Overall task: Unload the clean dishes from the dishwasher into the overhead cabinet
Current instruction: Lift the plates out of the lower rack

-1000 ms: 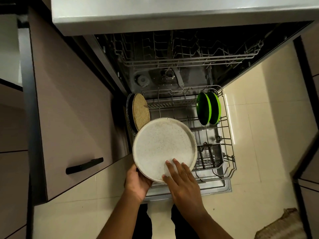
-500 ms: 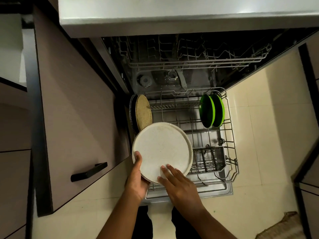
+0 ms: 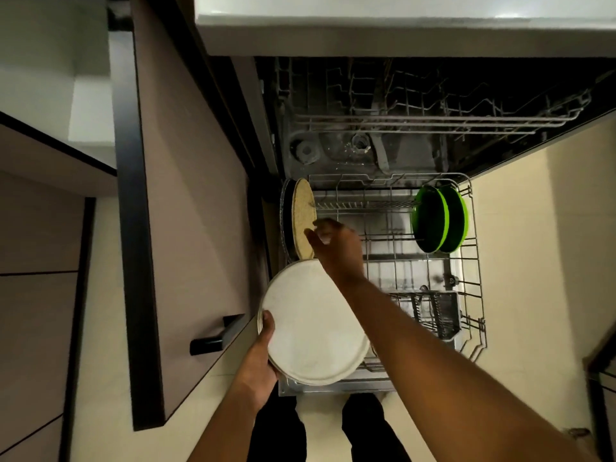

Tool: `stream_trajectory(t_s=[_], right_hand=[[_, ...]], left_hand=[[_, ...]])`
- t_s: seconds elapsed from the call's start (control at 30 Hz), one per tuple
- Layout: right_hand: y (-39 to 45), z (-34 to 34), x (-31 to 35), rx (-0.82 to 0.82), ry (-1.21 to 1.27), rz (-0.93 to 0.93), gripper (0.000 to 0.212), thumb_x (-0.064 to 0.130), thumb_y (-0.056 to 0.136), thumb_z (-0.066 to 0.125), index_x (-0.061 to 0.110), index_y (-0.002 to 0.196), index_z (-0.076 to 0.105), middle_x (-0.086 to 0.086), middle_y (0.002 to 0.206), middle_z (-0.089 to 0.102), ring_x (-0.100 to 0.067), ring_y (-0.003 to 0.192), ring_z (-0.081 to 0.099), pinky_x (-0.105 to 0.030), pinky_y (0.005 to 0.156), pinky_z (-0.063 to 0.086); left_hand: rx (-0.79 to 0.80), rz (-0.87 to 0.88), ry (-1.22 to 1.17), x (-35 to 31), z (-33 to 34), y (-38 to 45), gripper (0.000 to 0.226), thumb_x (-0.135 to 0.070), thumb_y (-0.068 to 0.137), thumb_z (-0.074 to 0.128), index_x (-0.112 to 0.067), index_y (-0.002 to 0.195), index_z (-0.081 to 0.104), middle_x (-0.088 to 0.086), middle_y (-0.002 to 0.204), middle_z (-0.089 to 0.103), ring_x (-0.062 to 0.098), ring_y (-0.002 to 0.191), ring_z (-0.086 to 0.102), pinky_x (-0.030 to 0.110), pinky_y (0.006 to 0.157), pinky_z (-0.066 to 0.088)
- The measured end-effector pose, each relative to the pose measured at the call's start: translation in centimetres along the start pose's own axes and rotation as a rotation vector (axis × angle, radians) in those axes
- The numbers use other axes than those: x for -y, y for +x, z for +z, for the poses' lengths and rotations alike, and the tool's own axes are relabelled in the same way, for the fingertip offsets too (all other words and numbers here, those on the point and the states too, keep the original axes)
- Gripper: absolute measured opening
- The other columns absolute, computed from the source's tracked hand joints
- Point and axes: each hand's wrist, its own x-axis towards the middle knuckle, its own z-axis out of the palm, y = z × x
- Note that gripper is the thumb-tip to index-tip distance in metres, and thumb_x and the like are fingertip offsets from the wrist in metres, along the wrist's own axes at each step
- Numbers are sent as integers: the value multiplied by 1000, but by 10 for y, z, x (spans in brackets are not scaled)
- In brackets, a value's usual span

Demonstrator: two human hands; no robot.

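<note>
My left hand (image 3: 263, 356) grips the white plate (image 3: 313, 323) by its left rim, thumb over the top face and fingers hidden beneath, and holds it nearly flat above the front left corner of the lower rack (image 3: 480, 295), just clear of the wires as far as I can judge; my right hand (image 3: 333, 243) is stretched out past the plate's far edge with fingers loosely spread and holding nothing, right beside the speckled tan plate (image 3: 302, 216) that stands on edge at the rack's back left corner, though blur hides whether a fingertip already touches its rim. That tan plate looks like stiff glazed stoneware, so I expect it to be fairly heavy for one hand, hard, breakable if knocked on the wires, and perhaps a little slick; the sensible hold is a pinch on its upper near rim, thumb on the face turned toward me and fingers behind, lifting straight up out of the tines before tilting it. A darker plate (image 3: 286, 215) stands pressed close behind it against the rack's left side, so my fingers have little room there. Two green plates (image 3: 433, 221) stand upright at the back right corner, well apart from either hand. The white plate in my left grip is carried by one edge only, which I judge a lever-heavy hold to keep for long
</note>
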Motion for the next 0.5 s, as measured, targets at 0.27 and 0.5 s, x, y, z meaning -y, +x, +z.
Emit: stream_trajectory(t_s=[0.27,0.5], right_hand=[[46,59,-9,202,-323,95,32,40,85,72,22,111,67,-2,100,69,-20,89,66,-33,75,58],[19,33,-29,29,-237,2,12,26,91,64,14,91,63,1,75,68,-13,62,65,-23,51,50]], left_hand=[[45,-68,-16,-5,-18,-6,54,-62,86,55,-31,129,57,6,124,68,36,120,58,59,101,45],[8,-56,42,-8,-12,-15,61,-71,82,48,-34,130,53,5,124,66,30,116,58,50,94,52]])
